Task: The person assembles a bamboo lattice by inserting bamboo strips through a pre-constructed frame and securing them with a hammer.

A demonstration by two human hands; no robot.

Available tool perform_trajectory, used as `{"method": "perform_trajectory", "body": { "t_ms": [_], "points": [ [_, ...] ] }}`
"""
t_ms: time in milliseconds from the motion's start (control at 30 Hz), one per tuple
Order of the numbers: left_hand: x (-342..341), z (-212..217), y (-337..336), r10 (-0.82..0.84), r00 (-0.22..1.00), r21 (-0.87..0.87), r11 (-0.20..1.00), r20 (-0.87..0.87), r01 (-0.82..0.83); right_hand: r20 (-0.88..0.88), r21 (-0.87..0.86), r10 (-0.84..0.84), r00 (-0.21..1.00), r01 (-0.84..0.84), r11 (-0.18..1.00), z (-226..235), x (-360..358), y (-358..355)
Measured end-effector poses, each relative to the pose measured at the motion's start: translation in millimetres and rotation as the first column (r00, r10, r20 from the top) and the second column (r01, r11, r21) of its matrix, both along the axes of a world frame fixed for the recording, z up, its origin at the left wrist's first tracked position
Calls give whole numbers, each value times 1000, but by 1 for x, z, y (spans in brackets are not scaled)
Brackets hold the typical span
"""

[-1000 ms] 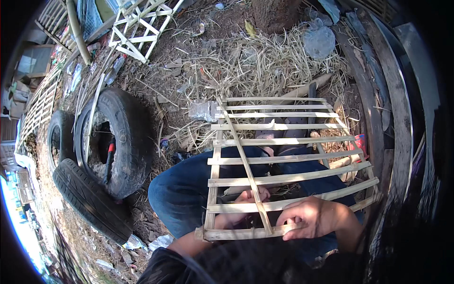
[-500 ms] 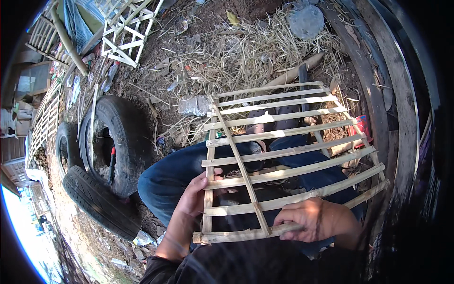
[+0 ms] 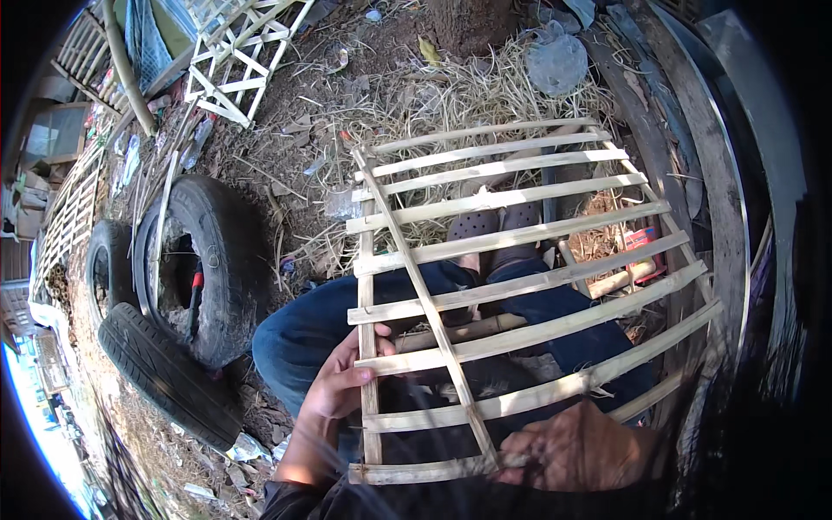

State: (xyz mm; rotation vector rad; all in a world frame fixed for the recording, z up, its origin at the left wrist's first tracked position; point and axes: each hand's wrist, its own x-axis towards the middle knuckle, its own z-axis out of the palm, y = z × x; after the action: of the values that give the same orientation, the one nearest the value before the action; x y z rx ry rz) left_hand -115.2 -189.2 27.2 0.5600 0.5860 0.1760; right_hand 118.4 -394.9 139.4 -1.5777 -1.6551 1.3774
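A panel of pale split bamboo slats lies tilted over my lap, its slats running crosswise over side strips. One diagonal strip crosses it from the far left corner to the near slat. My left hand is closed round the panel's left side strip, the thumb on top near a slat end. At the near edge, my right hand is closed on the nearest slat, just right of the diagonal strip's lower end. Shadow darkens that hand, and its fingertips are partly hidden.
Old tyres stand and lie at my left, with a red-and-black handled tool inside one. Another bamboo lattice is at the far left. Shavings and a plastic bag litter the ground ahead. Wooden planks border the right.
The panel's far edge has risen in view, while its near edge sits lower and a little left. Both hands have moved with it, the right one down into shadow.
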Motion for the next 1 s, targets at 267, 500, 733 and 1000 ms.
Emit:
{"method": "perform_trajectory", "body": {
  "t_ms": [267,500,733,1000],
  "points": [
    [-11,23,80,283,955,204,933,87,-295,336,-167,205,919,-156,974,5,31,143],
    [-28,-45,205,144,985,160,979,-100,-127,251,-142,209,945,-178,974,-80,44,276],
    [-18,-92,209,42,917,191,981,-397,38,184,-293,251,950,-191,937,-156,58,285],
    [-20,-95,208,10,865,359,912,-502,198,7,-302,42,999,-38,953,-196,47,255]
  ]
}}
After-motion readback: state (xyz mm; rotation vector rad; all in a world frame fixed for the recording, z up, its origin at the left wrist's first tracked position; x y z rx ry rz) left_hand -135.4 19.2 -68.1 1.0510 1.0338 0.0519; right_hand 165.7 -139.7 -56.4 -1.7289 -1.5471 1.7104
